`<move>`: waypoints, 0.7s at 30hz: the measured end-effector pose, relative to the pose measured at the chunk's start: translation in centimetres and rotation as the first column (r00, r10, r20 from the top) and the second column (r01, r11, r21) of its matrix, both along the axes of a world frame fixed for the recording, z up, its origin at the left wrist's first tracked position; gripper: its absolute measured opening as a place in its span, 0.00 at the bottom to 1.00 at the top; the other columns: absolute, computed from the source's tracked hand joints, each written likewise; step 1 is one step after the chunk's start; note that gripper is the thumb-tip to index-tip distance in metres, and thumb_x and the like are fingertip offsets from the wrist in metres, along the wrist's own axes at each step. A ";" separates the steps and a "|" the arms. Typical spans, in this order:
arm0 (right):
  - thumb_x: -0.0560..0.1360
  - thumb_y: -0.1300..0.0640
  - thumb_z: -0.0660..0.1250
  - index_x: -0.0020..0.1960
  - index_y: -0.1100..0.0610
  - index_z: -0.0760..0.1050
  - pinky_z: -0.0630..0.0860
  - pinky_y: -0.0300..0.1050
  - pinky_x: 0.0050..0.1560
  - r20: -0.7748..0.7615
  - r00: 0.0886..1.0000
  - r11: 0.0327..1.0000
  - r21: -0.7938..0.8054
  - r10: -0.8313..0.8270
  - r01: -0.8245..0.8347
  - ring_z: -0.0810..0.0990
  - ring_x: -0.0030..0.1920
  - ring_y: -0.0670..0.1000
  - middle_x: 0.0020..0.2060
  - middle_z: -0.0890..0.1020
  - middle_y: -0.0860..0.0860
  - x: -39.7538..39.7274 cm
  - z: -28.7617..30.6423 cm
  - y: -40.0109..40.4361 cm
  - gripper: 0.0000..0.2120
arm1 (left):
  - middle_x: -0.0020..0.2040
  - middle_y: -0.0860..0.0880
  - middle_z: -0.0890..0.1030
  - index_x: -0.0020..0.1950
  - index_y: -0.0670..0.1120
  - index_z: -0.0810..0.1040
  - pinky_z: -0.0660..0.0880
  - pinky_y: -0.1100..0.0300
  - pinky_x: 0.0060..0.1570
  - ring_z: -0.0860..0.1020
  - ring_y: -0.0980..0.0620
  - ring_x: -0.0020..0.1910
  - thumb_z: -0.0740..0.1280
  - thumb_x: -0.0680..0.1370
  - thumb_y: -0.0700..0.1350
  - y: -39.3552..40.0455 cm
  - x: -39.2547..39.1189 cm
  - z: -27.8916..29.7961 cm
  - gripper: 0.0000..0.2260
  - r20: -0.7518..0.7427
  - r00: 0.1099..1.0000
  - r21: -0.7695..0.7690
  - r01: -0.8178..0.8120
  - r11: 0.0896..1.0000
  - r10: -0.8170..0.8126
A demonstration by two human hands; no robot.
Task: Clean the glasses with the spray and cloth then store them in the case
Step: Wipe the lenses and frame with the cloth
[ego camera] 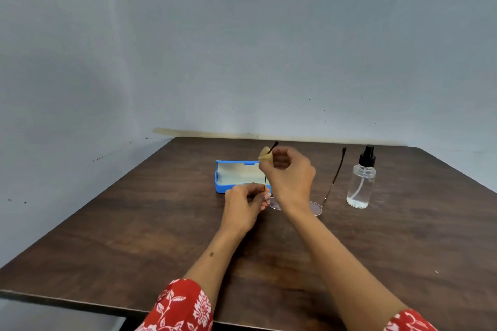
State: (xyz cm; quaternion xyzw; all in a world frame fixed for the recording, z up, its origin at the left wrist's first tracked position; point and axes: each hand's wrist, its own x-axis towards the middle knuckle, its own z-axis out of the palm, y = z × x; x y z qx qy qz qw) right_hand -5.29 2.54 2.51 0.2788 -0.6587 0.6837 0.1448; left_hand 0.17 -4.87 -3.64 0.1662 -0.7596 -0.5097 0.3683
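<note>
- Your left hand [243, 203] pinched the glasses [314, 207] at the hinge end of one arm, just above the desk [134, 223].
- Your right hand [289, 173] gripped a cloth [265, 156] closed around that raised arm, near its tip.
- The case [236, 176] lay open behind your hands.
- The spray [361, 179] stood upright to the right, untouched, near the other arm.

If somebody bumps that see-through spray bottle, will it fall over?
Probably fairly easily. The spray bottle stands tall and narrow on the table, with only a little liquid at the bottom, so it is likely light. The black pump on top adds height. If it tipped, its round body would probably roll. It looks like plastic, though I cannot tell for sure.
</note>
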 end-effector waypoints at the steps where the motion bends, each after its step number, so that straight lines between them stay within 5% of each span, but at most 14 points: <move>1: 0.67 0.59 0.72 0.36 0.51 0.77 0.70 0.23 0.34 -0.021 1.000 0.999 -0.046 0.000 -0.001 0.78 0.31 0.36 0.29 0.80 0.41 0.0 0.7 0.0 0.06 | 0.36 0.47 0.83 0.43 0.44 0.82 0.80 0.63 0.40 0.81 0.55 0.35 0.65 0.76 0.34 0.0 -0.1 0.0 0.08 -0.002 1.000 0.015 -0.002 1.000 0.002; 5: 0.67 0.59 0.72 0.38 0.51 0.78 0.72 0.25 0.35 -0.012 1.000 0.996 -0.083 0.018 -0.019 0.79 0.32 0.38 0.30 0.81 0.42 0.1 0.6 -0.2 0.05 | 0.36 0.48 0.83 0.42 0.47 0.82 0.80 0.62 0.40 0.82 0.54 0.36 0.66 0.76 0.35 0.0 0.0 -0.1 0.09 0.005 1.000 0.022 0.010 1.000 -0.010; 10: 0.65 0.61 0.72 0.39 0.50 0.77 0.72 0.25 0.35 0.065 0.997 0.990 0.135 0.043 -0.051 0.79 0.34 0.39 0.31 0.81 0.43 0.1 -2.4 0.2 0.07 | 0.36 0.51 0.84 0.41 0.45 0.83 0.79 0.63 0.38 0.82 0.57 0.37 0.66 0.73 0.33 -0.3 0.1 -0.1 0.09 0.034 0.999 -0.130 -0.027 0.991 0.032; 17: 0.66 0.61 0.72 0.36 0.48 0.76 0.70 0.23 0.34 -0.026 0.999 0.997 -0.063 0.034 -0.035 0.79 0.32 0.37 0.30 0.80 0.41 0.0 1.6 0.1 0.10 | 0.35 0.47 0.83 0.40 0.50 0.81 0.79 0.65 0.38 0.81 0.55 0.35 0.66 0.76 0.35 0.0 -0.1 -0.1 0.11 0.001 1.000 0.031 0.009 0.999 -0.009; 21: 0.67 0.60 0.72 0.38 0.51 0.78 0.74 0.28 0.38 0.048 0.998 0.995 0.095 0.036 -0.041 0.79 0.33 0.38 0.31 0.80 0.42 0.4 -0.7 0.3 0.05 | 0.35 0.49 0.83 0.40 0.49 0.81 0.80 0.62 0.39 0.82 0.54 0.36 0.65 0.75 0.33 -0.1 0.2 0.0 0.12 0.005 1.000 -0.013 0.016 1.000 -0.015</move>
